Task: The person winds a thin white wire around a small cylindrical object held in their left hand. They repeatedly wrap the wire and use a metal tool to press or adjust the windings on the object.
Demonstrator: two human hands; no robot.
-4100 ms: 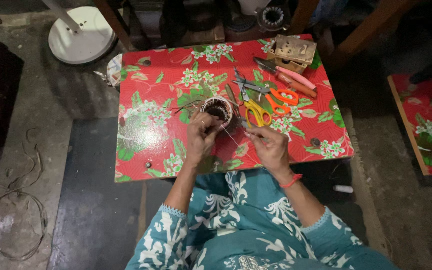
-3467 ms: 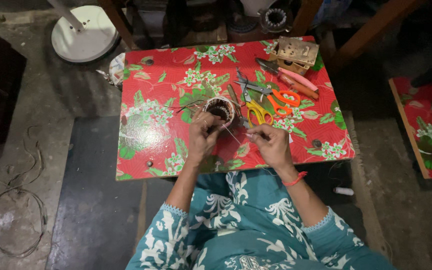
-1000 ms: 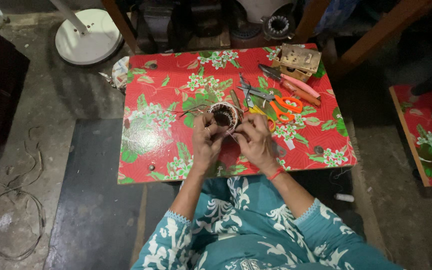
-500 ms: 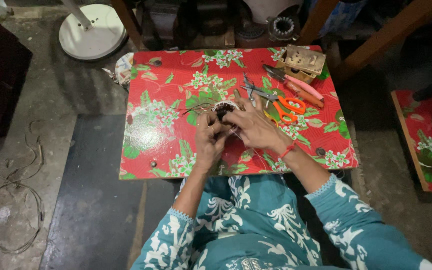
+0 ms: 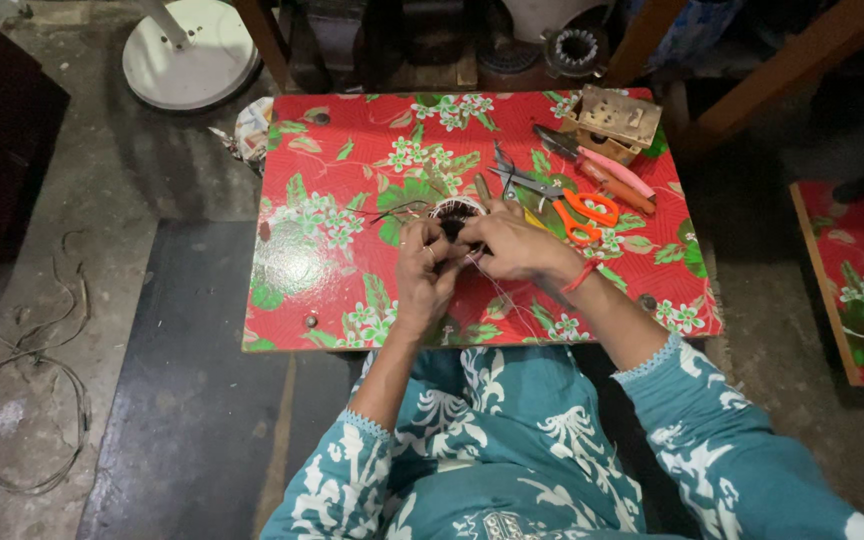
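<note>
A round motor stator with wire windings (image 5: 455, 212) rests on a low table covered in red flowered cloth (image 5: 332, 250). My left hand (image 5: 425, 275) grips its near side with the fingers curled on the winding. My right hand (image 5: 517, 245) lies across its right side and top, fingers pinched at the core. A thin pale thread (image 5: 512, 305) trails from the stator toward me. Most of the stator is hidden under my hands.
Orange-handled scissors (image 5: 582, 213), grey scissors (image 5: 514, 178), pink-handled pliers (image 5: 597, 172) and a small wooden box (image 5: 614, 120) lie at the table's back right. A white round stand base (image 5: 190, 62) sits on the floor at the back left. Loose wire (image 5: 22, 400) lies on the left floor.
My right hand has moved from the table to the right of the stator onto the stator itself. Both hands have closed in around it.
</note>
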